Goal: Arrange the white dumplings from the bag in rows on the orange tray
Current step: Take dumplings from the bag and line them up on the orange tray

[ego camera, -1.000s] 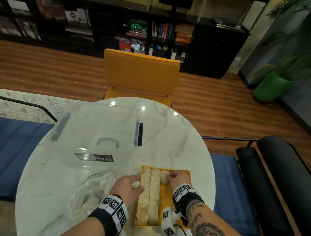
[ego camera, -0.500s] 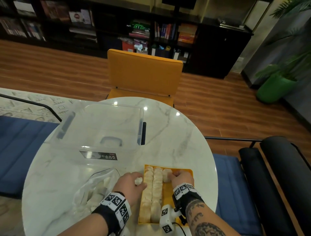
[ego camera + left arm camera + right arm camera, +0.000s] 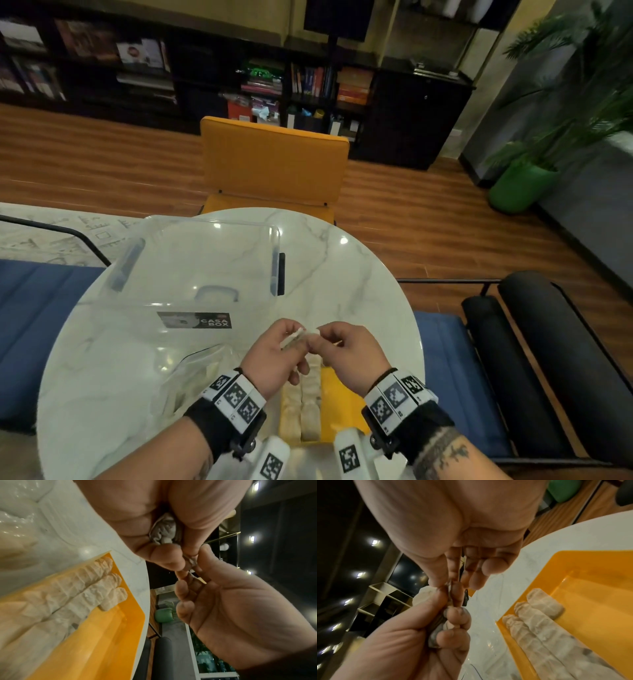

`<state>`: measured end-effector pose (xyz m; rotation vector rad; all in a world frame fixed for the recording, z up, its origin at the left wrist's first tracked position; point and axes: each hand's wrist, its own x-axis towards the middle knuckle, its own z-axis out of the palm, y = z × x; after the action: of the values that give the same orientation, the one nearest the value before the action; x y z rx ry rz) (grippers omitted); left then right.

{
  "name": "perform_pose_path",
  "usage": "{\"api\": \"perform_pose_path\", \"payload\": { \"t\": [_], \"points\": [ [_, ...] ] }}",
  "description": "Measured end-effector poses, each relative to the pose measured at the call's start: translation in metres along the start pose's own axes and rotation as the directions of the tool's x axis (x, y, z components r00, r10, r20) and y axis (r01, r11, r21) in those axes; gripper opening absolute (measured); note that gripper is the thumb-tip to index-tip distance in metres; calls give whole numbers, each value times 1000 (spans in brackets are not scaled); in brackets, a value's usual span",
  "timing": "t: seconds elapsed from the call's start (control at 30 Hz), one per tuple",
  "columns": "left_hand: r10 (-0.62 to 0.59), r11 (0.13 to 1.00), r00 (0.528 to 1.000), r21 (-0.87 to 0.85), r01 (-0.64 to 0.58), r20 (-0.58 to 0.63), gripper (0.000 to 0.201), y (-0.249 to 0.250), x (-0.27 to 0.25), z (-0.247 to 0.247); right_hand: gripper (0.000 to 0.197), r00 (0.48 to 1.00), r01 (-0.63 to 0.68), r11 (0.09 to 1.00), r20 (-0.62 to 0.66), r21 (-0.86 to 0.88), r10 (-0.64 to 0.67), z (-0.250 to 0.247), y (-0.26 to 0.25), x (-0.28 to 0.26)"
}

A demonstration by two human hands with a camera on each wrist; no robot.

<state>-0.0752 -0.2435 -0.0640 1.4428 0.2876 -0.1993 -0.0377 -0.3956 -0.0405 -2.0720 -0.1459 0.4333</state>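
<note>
One dumpling (image 3: pixel 297 337) is held pinched between left hand (image 3: pixel 274 356) and right hand (image 3: pixel 346 356) above the orange tray (image 3: pixel 337 390) (rows partly filled). Judged soft, light, easily crushed; best gripped at the sides.

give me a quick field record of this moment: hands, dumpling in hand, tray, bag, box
left hand: grips a white dumpling, raised above the tray
right hand: fingertips pinch the same dumpling's edge
orange tray: two long rows of dumplings, one dumpling starting a third row
bag: clear plastic, left of the tray, dumplings inside
clear box: behind the bag on the marble table
</note>
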Motion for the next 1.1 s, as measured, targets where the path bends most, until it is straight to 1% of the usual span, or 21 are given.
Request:
{"api": "perform_pose_path", "payload": {
  "t": [0.1,0.17,0.27,0.3,0.4,0.5,0.63,0.7,0.77,0.83,0.87,0.9,0.97,1.03,1.1],
  "points": [
    [18,999,999,-30,-17,27,12,6,-4,4,19,999,33,998,-32,-46,-34,-7,-10,-4],
    [35,999,999,-18,-35,41,10,8,-7,4,19,997,57,986,-38,-153,-64,-14,-17,-4],
    [47,998,999,31,-47,19,8,7,-9,1,10,993,107,933,-14,-343,-119,-25,-28,-5],
    [52,997,999,50,-52,15,8,7,-10,0,13,991,125,917,-6,-380,-137,-28,-30,-6],
    [70,992,997,100,-73,26,8,5,-11,-1,17,983,166,891,4,-423,-181,-34,-35,-10],
    [89,980,996,180,-91,20,5,2,-10,-1,13,976,192,860,0,-473,-218,-37,-36,-13],
    [77,969,997,233,-80,21,4,-7,-5,0,7,975,213,830,59,-516,-213,-35,-32,-12],
    [66,960,998,271,-67,14,4,-11,-3,-1,6,977,209,826,66,-523,-205,-36,-26,-10],
    [40,938,999,346,-30,-24,12,-20,2,-7,6,981,190,827,73,-528,-179,-39,-18,-8],
    [1,913,995,406,41,-103,22,-30,7,-15,7,987,161,819,99,-552,-127,-41,-9,-5],
    [-13,898,990,434,74,-141,23,-36,10,-19,8,989,144,811,118,-567,-93,-42,-3,-4],
    [-19,869,985,485,100,-171,23,-41,12,-22,9,989,125,802,138,-584,-53,-42,4,-2],
    [-9,782,977,607,141,-215,25,-51,16,-26,11,984,100,773,177,-627,17,-40,18,2],
    [-13,735,970,656,174,-242,33,-57,17,-27,14,971,87,730,221,-678,90,-36,35,8],
    [-38,707,973,683,186,-226,39,-60,19,-26,21,946,73,691,269,-719,180,-30,50,13]
  ]
}}
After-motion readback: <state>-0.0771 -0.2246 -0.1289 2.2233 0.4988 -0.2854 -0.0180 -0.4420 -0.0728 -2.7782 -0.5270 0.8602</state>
